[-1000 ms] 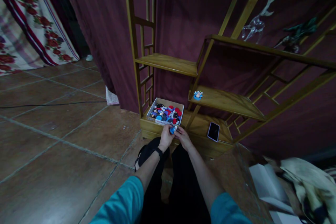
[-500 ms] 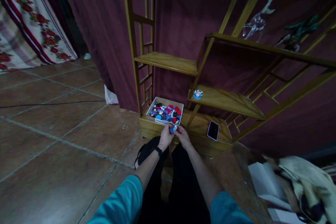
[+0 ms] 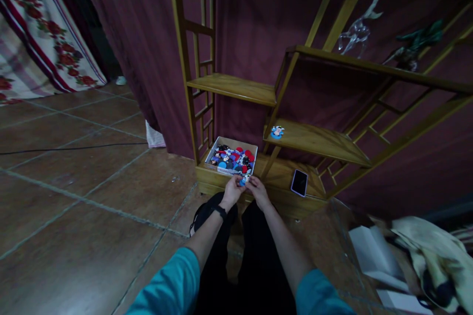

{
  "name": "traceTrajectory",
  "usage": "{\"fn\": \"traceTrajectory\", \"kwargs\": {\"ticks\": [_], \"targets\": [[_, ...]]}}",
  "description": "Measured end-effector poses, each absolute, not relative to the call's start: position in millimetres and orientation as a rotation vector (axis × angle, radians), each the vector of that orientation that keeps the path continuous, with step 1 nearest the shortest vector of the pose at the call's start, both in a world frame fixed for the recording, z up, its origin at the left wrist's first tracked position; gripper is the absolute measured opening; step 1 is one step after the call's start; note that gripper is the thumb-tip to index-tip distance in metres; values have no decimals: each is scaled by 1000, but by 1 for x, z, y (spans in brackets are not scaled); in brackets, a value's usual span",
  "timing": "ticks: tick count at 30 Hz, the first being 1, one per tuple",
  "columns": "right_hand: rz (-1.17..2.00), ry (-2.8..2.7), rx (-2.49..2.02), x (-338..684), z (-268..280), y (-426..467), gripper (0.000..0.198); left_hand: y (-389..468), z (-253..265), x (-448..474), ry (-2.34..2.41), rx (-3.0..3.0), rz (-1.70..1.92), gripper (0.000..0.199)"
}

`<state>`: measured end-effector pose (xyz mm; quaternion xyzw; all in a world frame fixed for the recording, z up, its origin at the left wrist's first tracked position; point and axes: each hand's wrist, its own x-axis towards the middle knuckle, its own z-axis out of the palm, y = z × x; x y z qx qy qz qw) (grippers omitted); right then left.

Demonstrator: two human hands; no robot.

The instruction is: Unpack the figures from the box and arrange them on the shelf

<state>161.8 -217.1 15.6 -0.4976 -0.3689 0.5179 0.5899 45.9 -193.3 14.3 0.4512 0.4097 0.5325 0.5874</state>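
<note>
Between my left hand (image 3: 232, 192) and my right hand (image 3: 258, 191) is a small blue-and-white figurine (image 3: 244, 180), gripped by the fingers of both. Its details are too small to make out. Just beyond my hands stands a white open box (image 3: 226, 171) full of small figurines (image 3: 236, 158) with red, blue, purple and black parts. One more figurine (image 3: 277, 132), white and pink on a blue base, stands at the left end of a shelf, up and to the right of my hands.
The wooden shelf unit (image 3: 318, 142) stands before a dark red curtain (image 3: 244, 24). A phone (image 3: 299, 182) lies on its bottom board. A clear deer ornament (image 3: 354, 37) and a dark green ornament (image 3: 417, 44) occupy the upper shelf. White boxes (image 3: 377, 256) and cloth (image 3: 436, 251) lie at right.
The figurine in my fingers has turned slightly, showing more of its white part. My hands stay almost in place, and the view has shifted a little.
</note>
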Motion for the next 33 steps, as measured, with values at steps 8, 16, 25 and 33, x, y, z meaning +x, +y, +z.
{"fn": "traceTrajectory", "kwargs": {"ticks": [8,16,25,33], "targets": [[1294,-723,-1022,166,13,-220,43,-192,19,40,848,954,1124,34],[1323,-724,-1010,168,14,-217,37,-189,17,39,811,899,1045,39],[1305,-742,-1055,167,13,-215,35,-191,26,43,885,981,1087,47],[1313,-692,-1063,168,11,-214,42,-188,18,44,889,968,1088,42]]}}
